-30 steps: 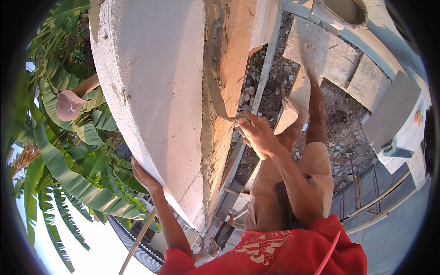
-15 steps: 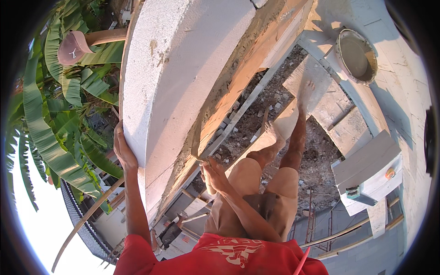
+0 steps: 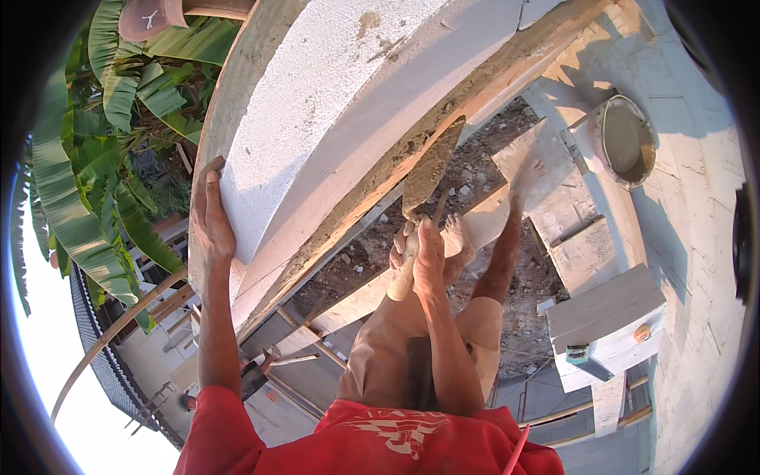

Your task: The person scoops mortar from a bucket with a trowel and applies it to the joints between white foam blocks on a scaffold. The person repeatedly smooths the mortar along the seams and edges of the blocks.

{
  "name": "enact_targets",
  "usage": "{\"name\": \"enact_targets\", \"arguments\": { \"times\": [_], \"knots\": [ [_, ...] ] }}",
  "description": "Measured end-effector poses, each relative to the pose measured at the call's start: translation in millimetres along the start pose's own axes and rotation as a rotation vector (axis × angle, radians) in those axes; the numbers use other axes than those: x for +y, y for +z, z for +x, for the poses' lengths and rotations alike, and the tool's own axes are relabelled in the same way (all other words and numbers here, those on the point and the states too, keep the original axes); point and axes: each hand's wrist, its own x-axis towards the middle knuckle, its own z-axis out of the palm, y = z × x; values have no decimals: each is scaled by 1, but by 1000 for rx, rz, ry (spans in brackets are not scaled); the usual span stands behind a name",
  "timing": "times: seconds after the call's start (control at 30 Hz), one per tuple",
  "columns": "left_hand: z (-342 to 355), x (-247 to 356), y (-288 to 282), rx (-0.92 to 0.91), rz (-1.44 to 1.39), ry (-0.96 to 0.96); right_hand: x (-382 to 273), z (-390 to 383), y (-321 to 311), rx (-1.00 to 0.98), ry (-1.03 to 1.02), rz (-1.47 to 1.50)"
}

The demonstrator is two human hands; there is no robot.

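My left hand lies with fingers stretched along the outer edge of a pale, rough-faced block wall. In my right hand is a pointed trowel, gripped by its light wooden handle. Grey-brown mortar coats the blade, which points up and away beside the inner side of the wall. Wet-looking mortar runs along that side, above a wooden board edge. I cannot tell whether the blade touches it.
A bucket of grey mix stands at the far right. Nearer is a white box with a grey top. My feet are on planks over rubble. Banana leaves and a cap on a post are at left.
The trowel has swung from the mortar line, away and to the right, and its coated blade face now shows. My view has shifted along the wall; my left hand stays on its edge.
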Motion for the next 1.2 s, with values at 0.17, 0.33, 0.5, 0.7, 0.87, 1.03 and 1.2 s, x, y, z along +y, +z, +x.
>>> {"name": "enact_targets", "arguments": {
  "times": [0.17, 0.33, 0.5, 0.7, 0.87, 1.03, 1.2],
  "knots": [
    [3, -1, 0, 0, -11, -5, -9, 21, 2, 37, -55, 48],
    [-1, 5, 0, 14, -26, -59, 0, 29, 7, 49, -55, -38],
    [-2, 9, -1, 27, -22, -63, 7, 32, 10, 67, -60, -56],
    [-2, 7, -1, 20, -20, -43, 2, 38, 22, 108, -73, -71],
    [-3, 7, 0, 20, -45, -64, 0, 46, 52, 181, -140, -144],
    [-2, 3, 1, 9, -53, -72, -2, 43, 69, 170, -143, -143],
    [2, -6, 2, 7, -57, -6, 2, 38, 73, 138, -146, -143]
  ]
}}
